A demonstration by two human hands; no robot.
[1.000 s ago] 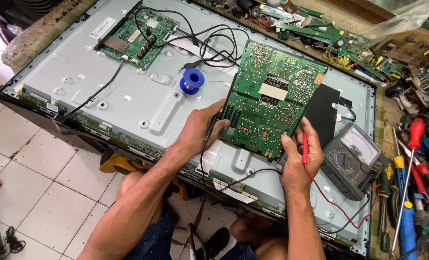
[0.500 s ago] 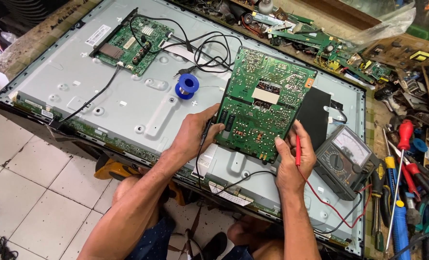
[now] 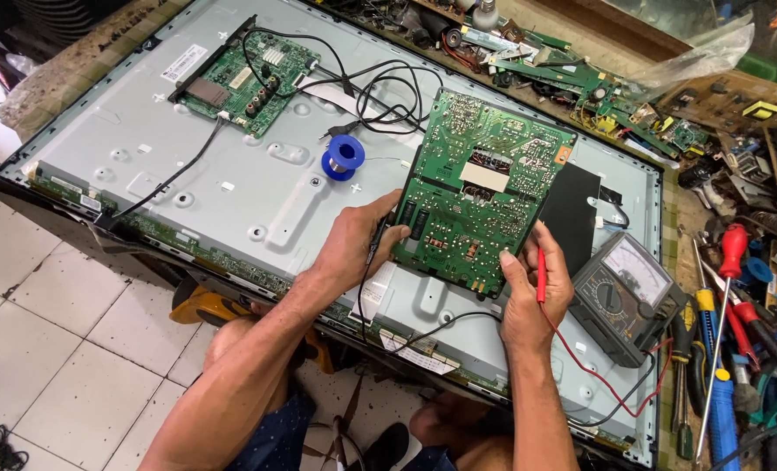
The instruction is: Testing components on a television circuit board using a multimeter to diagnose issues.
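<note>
A: Since the earlier frame, right hand [image 3: 537, 292] shifted slightly — closed on red probe [image 3: 541, 275].
B: Left hand [image 3: 353, 244] grips green circuit board [image 3: 484, 192], over grey panel [image 3: 231, 174] — keep it steady.

A small green mainboard [image 3: 247, 80] is seen mounted at the far left of a grey metal television back panel [image 3: 188, 166], with black cables [image 3: 379, 92] looped beside it and a blue spool of solder wire [image 3: 343, 158] set just below them. Loose green circuit boards [image 3: 615, 100] are piled along the far edge of the bench, while screwdrivers with red, yellow and blue handles [image 3: 729, 288] are heaped at the right. White floor tiles [image 3: 65, 349] are shown below the panel.
</note>
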